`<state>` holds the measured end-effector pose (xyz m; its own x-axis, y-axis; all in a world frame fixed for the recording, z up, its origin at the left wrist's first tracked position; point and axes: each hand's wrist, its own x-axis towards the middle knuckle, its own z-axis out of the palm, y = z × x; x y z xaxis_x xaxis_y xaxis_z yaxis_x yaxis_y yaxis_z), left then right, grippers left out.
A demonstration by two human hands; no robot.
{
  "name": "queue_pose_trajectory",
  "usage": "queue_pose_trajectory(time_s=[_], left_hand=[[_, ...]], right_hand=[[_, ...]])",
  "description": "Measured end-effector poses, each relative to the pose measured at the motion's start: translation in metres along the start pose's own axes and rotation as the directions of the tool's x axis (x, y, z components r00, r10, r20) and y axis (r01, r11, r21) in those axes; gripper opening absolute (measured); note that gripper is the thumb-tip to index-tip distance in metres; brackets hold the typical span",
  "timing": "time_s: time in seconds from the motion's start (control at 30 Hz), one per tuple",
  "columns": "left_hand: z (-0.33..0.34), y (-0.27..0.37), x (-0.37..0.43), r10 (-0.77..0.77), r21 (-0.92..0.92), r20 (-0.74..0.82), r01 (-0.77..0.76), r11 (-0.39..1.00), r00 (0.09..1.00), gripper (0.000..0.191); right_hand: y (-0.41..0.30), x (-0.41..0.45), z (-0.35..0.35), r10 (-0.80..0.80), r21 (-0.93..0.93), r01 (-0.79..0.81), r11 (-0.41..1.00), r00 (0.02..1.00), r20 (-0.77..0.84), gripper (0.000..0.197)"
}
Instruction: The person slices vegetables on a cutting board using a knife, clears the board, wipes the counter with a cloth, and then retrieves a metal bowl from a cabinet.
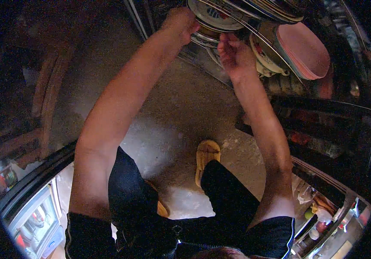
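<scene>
At the top of the head view, my left hand is at the left edge of a stack of plates and bowls, its fingers partly hidden by the rim. The top plate is pale with a dark and red pattern. My right hand reaches up to the front of the same stack, palm side partly showing, fingers curled near the rims; whether it grips one is unclear. Right of it lie cream dishes with a red pattern, under a thin metal rail. Stacked pink oval trays stand farther right.
More stacked plates sit above the rail. A dark shelf unit runs along the right, with fruit and bags lower down. Wooden furniture legs stand at the left. A slippered foot is on the concrete floor.
</scene>
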<state>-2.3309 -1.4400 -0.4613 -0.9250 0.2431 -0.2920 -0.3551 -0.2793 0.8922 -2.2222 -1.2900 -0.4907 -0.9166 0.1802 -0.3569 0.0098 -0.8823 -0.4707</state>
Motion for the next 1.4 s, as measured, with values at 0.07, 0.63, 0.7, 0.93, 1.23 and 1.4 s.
queue_pose_trajectory(time_s=[0.07, 0.63, 0.7, 0.93, 1.23, 1.4], left_hand=[[0.009, 0.003, -0.006, -0.052, -0.014, -0.033, 0.052, 0.999, 0.998, 0.017], [0.007, 0.005, -0.002, -0.302, -0.317, -0.044, 0.273, 0.908, 0.952, 0.028], [-0.028, -0.004, 0.022, -0.220, -0.440, 0.452, 0.430, 0.788, 0.865, 0.030], [-0.019, 0.009, 0.004, -0.206, -0.428, 0.480, 0.433, 0.794, 0.853, 0.032], [0.029, 0.023, -0.010, -0.389, -0.488, 0.010, 0.344, 0.802, 0.921, 0.033], [0.035, 0.027, -0.009, -0.453, -0.506, -0.091, 0.351, 0.788, 0.887, 0.035]], right_hand=[[-0.004, 0.001, -0.005, -0.015, -0.014, 0.014, 1.000, 0.998, -0.065, 0.026], [0.005, -0.008, 0.013, -0.053, -0.123, 0.035, 0.992, 0.988, -0.147, 0.008], [0.009, -0.004, 0.015, -0.048, -0.094, 0.034, 0.995, 0.988, -0.147, 0.009], [0.002, -0.004, 0.004, -0.014, -0.079, 0.006, 0.997, 0.995, -0.100, 0.020], [0.006, -0.007, 0.003, -0.025, -0.098, 0.018, 0.995, 0.997, -0.068, 0.024], [0.009, -0.010, 0.004, 0.053, -0.045, -0.052, 0.998, 0.998, 0.023, 0.029]])
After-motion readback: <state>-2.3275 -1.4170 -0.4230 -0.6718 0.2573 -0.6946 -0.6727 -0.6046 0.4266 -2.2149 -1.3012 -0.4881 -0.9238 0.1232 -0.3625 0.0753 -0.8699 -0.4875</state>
